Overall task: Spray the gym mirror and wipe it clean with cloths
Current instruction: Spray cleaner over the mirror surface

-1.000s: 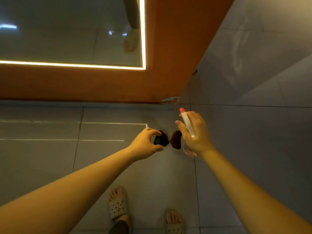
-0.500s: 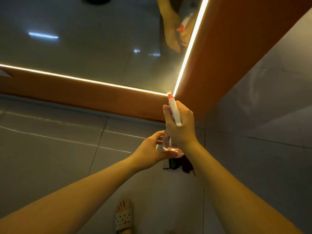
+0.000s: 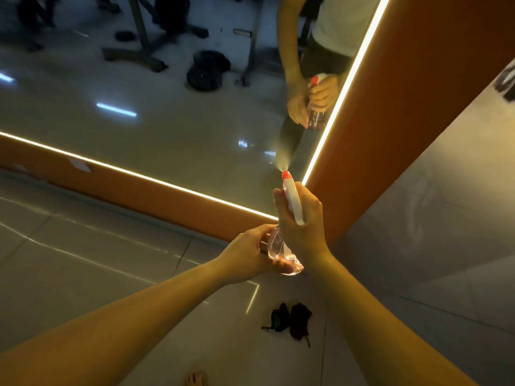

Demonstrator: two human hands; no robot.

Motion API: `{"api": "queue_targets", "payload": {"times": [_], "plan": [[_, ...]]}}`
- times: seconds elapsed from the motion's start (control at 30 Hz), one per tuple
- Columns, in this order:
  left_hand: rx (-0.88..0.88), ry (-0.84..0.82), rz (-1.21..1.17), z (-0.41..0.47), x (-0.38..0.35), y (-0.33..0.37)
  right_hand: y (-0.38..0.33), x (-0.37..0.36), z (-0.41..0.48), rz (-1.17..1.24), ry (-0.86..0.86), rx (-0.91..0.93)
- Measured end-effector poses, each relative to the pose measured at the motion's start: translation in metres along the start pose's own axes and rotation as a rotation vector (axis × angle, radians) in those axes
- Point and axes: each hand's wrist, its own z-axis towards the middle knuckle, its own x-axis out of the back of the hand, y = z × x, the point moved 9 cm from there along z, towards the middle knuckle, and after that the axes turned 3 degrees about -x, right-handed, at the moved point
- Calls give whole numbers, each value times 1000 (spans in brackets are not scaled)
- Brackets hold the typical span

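So the person's got the spray bottle (image 3: 292, 201) up in both hands, right in front of the bottom right corner of the mirror (image 3: 167, 129). The right hand (image 3: 302, 232) is wrapped around the neck under the white spray head, fingers curled tight on it. The left hand (image 3: 245, 259) cups the clear body of the bottle from below and the side, fingers bent round it. The red nozzle tip points up at the glass, and there's a little puff of mist (image 3: 281, 160) coming straight off it, just short of the mirror surface.

The mirror has a glowing light strip (image 3: 139, 175) running along its bottom and right edges, with an orange frame (image 3: 404, 107) outside that. In the glass you can see both hands and the bottle reflected, plus some gym gear legs and a dark bag-like lump further back.

The 2 cloths (image 3: 299, 319) are on the floor (image 3: 111, 260), below the hands and well apart from them, lying side by side and touching, close to the grey wall (image 3: 446, 246) on the right. Both are dark; 1 might have a bit of green on it, hard to say in this light. Nobody's touching them.
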Motion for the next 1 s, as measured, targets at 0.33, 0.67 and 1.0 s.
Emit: {"api": "queue_targets", "payload": {"times": [0.33, 0.67, 1.0], "plan": [[-103, 139, 85, -43, 61, 131, -139, 57, 38, 146, -16, 96], [-221, 187, 128, -57, 111, 231, -233, 97, 73, 159, 28, 82], [-347, 220, 242, -56, 176, 308, -315, 115, 118, 233, 63, 115]]}}
